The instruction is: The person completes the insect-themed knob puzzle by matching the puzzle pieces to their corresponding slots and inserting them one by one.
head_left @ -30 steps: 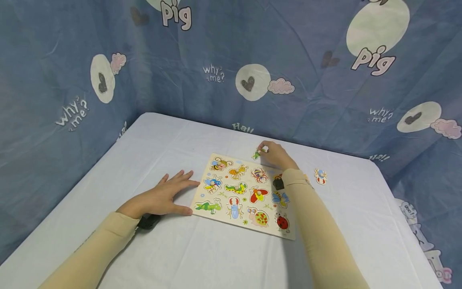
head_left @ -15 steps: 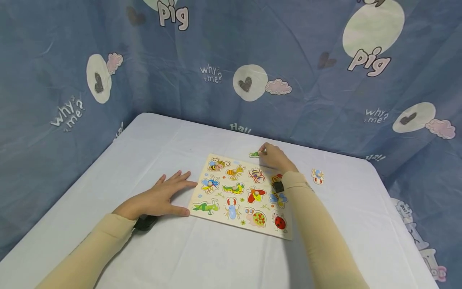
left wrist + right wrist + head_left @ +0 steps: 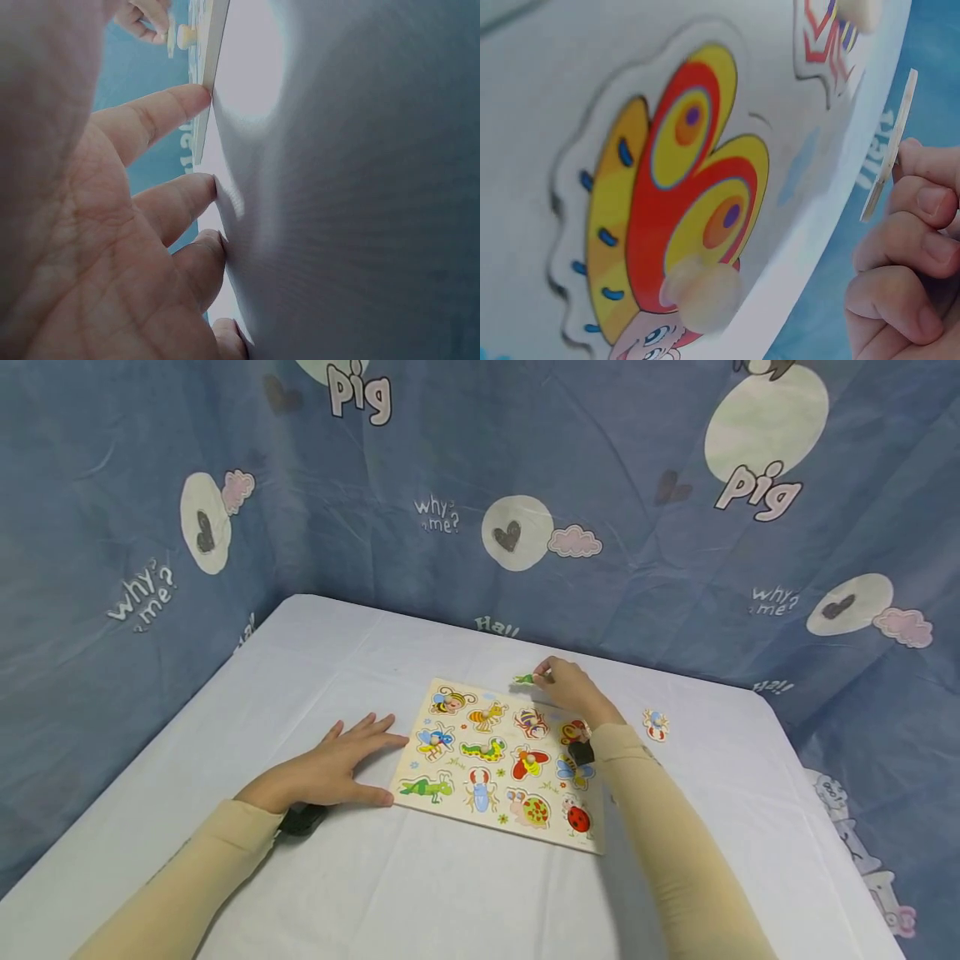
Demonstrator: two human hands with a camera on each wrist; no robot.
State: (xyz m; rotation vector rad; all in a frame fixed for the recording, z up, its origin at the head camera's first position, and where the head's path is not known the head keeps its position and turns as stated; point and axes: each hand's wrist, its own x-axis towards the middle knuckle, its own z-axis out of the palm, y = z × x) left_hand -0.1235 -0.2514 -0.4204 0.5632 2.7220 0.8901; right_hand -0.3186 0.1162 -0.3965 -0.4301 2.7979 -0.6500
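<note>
My right hand [image 3: 568, 686] pinches a green grasshopper puzzle piece [image 3: 523, 679] above the far edge of a wooden puzzle board [image 3: 454, 810]. In the right wrist view this piece [image 3: 892, 146] stands edge-on at the fingertips, apart from the board. My left hand [image 3: 330, 767] lies with spread fingers at the board's left side, index finger and thumb reaching its edge. The left wrist view shows the index fingertip [image 3: 196, 97] against that edge. A green grasshopper picture [image 3: 426, 787] is at the board's lower left, beside a blue stag beetle picture [image 3: 482, 792].
A loose blue stag beetle piece [image 3: 656, 724] lies right of the board on the white tablecloth [image 3: 360, 893]. A knobbed butterfly piece [image 3: 690, 202] sits in the board under the right wrist. A blue printed curtain [image 3: 420, 435] rises behind the table.
The grasshopper piece has turned in my right fingers from a steep slant to nearly level. My left hand stays at the board's edge. The head view has shifted slightly.
</note>
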